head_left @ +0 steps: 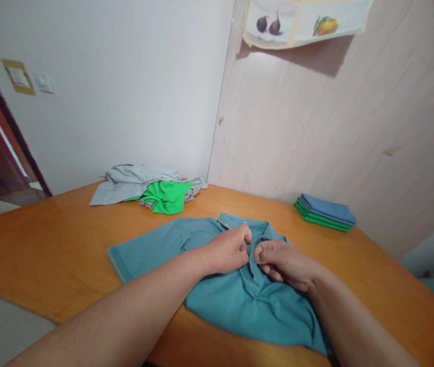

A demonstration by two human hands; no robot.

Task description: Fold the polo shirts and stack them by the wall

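Observation:
A teal polo shirt (247, 306) lies front side up across the table, its collar pointing away from me and one short sleeve spread out to the left. My left hand (229, 248) is closed at the button placket just below the collar, fingers pinching the fabric. Right beside it, my right hand (281, 261) grips the other edge of the placket, where a small button shows near the fingertips. The shirt's right sleeve is mostly hidden behind my right hand and forearm. Creases run down from the placket.
On the wooden table (68, 244), a loose heap holds a grey garment (133, 181) and a bright green one (169, 196) by the wall. At the back right sits a neat stack of folded blue and green clothes (326, 211). Fruit pictures (308, 23) hang above.

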